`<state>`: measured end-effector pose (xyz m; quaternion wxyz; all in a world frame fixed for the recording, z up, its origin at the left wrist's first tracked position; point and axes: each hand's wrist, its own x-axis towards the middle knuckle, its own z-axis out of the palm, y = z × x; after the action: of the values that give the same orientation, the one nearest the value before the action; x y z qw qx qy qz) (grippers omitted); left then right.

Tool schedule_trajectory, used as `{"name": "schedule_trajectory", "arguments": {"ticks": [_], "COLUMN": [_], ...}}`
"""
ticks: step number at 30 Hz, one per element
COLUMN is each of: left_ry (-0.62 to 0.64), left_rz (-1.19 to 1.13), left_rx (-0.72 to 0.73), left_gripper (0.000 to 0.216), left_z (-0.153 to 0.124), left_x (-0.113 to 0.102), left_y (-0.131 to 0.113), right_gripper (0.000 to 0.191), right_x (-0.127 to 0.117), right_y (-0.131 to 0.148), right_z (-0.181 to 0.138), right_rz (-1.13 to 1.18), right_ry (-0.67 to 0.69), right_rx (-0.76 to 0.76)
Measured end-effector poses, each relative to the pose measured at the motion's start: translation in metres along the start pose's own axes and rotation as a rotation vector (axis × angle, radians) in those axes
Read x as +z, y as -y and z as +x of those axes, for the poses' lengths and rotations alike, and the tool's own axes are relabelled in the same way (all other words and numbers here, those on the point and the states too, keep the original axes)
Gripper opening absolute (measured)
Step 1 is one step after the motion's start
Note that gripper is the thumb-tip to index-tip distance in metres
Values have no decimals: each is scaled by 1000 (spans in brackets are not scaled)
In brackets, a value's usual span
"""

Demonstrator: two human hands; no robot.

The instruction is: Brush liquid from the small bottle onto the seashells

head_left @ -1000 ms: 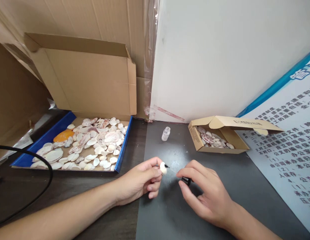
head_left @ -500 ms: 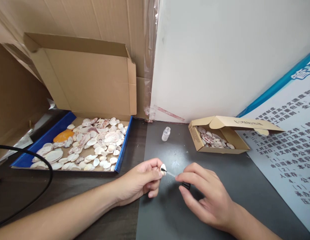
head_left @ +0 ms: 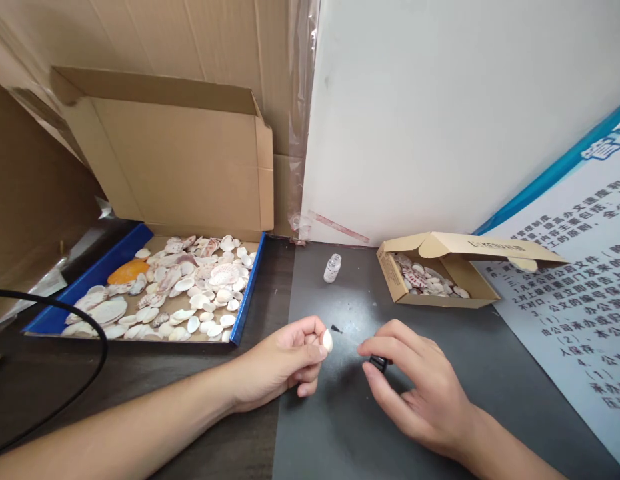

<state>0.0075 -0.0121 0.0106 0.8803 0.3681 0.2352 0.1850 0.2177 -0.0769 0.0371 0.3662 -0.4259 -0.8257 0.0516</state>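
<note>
Head view: left hand [head_left: 280, 363] pinches shell [head_left: 327, 341]; right hand [head_left: 420, 393] grips brush cap [head_left: 378, 363].

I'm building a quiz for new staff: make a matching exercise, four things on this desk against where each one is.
1 small white shell
2 clear bottle
3 orange shell
4 black cap

A in the blue-edged box
B pinched by the left hand
C upright on the grey mat
D held by the right hand

Pairs: 1-B, 2-C, 3-A, 4-D
</note>
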Motion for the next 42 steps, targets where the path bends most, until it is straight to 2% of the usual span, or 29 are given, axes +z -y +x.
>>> {"name": "schedule_trajectory", "arguments": {"ticks": [4, 7, 12, 16, 20, 24, 28, 32, 42], "left_ry": [-13, -5, -20, -19, -48, -51, -55, -57, -45], "left_rz": [-4, 3, -11, -8, -44, -39, -35, -28, -40], "left_rx": [-8, -9, -12, -25, -27, -26, -33, -35, -30], "left_gripper": [33, 32, 32, 28, 28, 26, 26, 26, 24], "left_z": [-1, -1, -1, -2, -2, -2, -3, -3, -2], "left_x": [1, 2, 2, 2, 3, 3, 4, 4, 3], "left_y": [-1, -1, -1, -2, -3, -3, -3, -3, -3], "right_gripper": [13, 12, 15, 13, 16, 13, 18, 14, 11], "right_x": [0, 1, 0, 0, 0, 0, 1, 2, 2], "right_y": [1, 0, 0, 1, 1, 1, 1, 0, -1], "right_z": [0, -1, 0, 0, 0, -1, -2, -2, -3], "right_rz": [7, -13, 8, -14, 10, -13, 17, -14, -18], "right_ry": [36, 18, 38, -5, 16, 7, 9, -3, -14], "right_rx": [-19, 18, -21, 20, -26, 21, -20, 36, 51]}}
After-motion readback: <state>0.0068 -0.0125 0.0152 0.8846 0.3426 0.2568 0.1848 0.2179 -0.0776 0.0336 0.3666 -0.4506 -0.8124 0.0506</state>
